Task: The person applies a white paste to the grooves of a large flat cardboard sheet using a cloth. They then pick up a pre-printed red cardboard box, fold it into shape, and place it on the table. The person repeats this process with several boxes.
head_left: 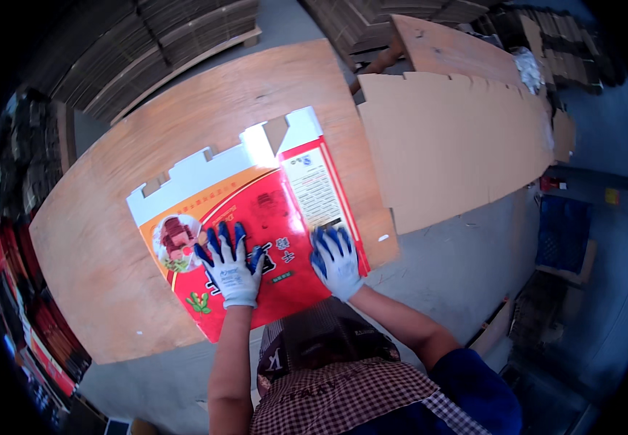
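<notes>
A flat red and white printed carton blank [256,196] lies on a plywood tabletop [104,239]. My left hand [230,264], in a white glove with blue fingers, presses flat on the red panel near the blank's front edge, fingers spread. My right hand [335,261], gloved the same way, rests flat on the blank's right edge beside the white text panel. Neither hand grips anything.
A stack of plain brown cardboard blanks [444,145] lies to the right, overhanging the table. Piles of flat cardboard [161,36] stand on pallets at the back. Red printed cartons [31,319] are stacked at the left. A blue crate [564,232] sits on the grey floor at right.
</notes>
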Demonstrator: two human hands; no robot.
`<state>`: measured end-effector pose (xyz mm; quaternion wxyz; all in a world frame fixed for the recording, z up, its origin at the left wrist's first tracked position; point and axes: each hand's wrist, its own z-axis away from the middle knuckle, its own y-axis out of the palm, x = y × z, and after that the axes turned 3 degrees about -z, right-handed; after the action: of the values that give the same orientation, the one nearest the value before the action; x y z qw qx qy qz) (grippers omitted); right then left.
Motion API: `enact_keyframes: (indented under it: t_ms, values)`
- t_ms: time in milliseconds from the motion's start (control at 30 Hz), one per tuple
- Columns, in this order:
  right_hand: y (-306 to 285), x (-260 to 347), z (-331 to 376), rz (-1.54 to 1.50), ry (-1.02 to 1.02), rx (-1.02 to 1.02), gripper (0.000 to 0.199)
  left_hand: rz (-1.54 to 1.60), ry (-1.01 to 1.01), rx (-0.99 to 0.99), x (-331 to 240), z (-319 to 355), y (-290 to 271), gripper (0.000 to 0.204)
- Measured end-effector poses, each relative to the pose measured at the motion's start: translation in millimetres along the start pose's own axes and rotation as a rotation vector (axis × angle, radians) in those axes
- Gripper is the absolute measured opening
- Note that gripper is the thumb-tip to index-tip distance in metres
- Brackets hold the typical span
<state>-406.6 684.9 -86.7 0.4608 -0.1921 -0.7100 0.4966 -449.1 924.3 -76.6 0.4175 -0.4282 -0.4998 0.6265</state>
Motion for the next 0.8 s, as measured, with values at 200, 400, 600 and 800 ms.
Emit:
enact_keyframes:
  t_ms: [200,400,600,800]
  values:
    - [-64.9,-94.6,1.7,0.217,0.382,-0.197,0.077,0.008,0.041,-0.057,-0.7,2.1,-1.3,0.069]
    - [-146.3,-131.5,-2.8,0.516,0.452,0.59,0.102,-0.003,0.055,-0.129,5.4,4.9,6.1,0.068]
    - [-128.9,-146.3,8.1,0.608,0.281,0.517,0.097,-0.008,0.072,-0.147,3.7,5.6,8.8,0.065]
    - [-152.0,-128.2,22.9,0.505,0.22,0.363,0.074,-0.016,0.062,-0.148,3.1,5.1,5.8,0.065]
